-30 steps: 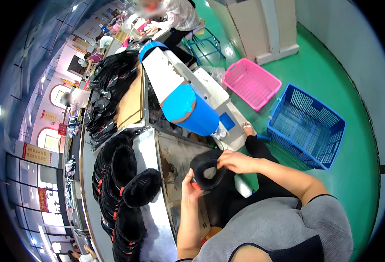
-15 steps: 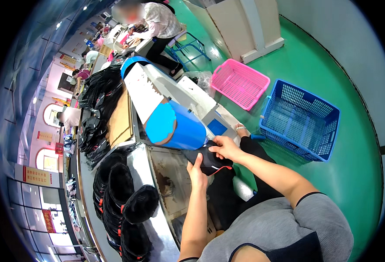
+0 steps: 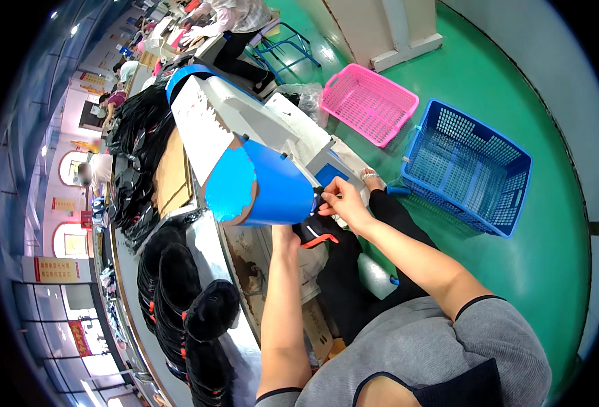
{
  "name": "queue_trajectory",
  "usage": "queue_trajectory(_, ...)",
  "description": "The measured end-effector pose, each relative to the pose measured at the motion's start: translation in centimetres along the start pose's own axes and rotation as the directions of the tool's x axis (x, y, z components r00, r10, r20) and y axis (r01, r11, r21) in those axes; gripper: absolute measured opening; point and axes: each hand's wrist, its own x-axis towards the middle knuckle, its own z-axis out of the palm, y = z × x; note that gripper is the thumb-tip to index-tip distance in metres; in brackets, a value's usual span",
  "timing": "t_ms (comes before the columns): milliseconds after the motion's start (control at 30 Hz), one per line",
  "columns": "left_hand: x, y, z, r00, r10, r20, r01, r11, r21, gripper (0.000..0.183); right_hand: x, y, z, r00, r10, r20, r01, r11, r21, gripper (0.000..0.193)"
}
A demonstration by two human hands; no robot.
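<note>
A black shoe upper with a red-orange edge [image 3: 316, 234] is held up against the underside of a large blue and white machine head [image 3: 262, 183]. My right hand [image 3: 340, 202] pinches the piece at its top, right by the machine's blue end. My left hand [image 3: 284, 234] reaches under the blue housing and is mostly hidden by it; it seems to support the piece from below.
Rows of black shoe uppers [image 3: 187, 319] lie on the metal bench [image 3: 204, 234] at the left. A pink basket [image 3: 368, 103] and a blue basket [image 3: 465, 166] stand on the green floor. Another person [image 3: 235, 17] works at the far end.
The black piece has moved up from in front of my body to the machine's blue end. My view has tilted toward the machine, and both hands have followed the piece.
</note>
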Motion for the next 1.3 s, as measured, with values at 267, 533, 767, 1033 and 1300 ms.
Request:
queue_trajectory(267, -7.4, -1.8, -1.5, 0.995, 0.102, 0.014, -0.101, 0.993, -0.067, 0.042, -3.6, 1.2, -0.1, 0.977, -0.125, 0.172, 0.167, 0.951, -0.261, 0.02)
queue_trajectory(533, -27.4, 0.5, -6.5, 0.765, 0.509, 0.395, -0.488, 0.056, 0.871, 0.052, -14.0, 2.0, 3.0, 0.702, 0.233, 0.673, -0.285, 0.958, -0.034, 0.007)
queue_trajectory(767, -44.8, -2.7, -24.7, 0.568, 0.823, 0.012, 0.527, -0.375, 0.763, 0.035, -16.3, 4.1, 9.1, 0.529, 0.354, 0.771, -0.176, 0.935, -0.308, 0.015)
queue_trajectory(1033, -49.6, -1.7, -34.3, 0.589, 0.374, -0.716, 0.806, -0.328, 0.492, 0.027, -14.9, 7.2, 4.1, 0.559, 0.524, 0.643, -0.149, 0.826, -0.544, 0.016)
queue_trajectory(1300, -20.6, 4.7, -18.7, 0.641, 0.759, 0.117, -0.003, -0.15, 0.989, 0.085, -13.5, 5.4, 2.9, 0.614, 0.509, 0.604, -0.09, 0.805, -0.587, 0.015)
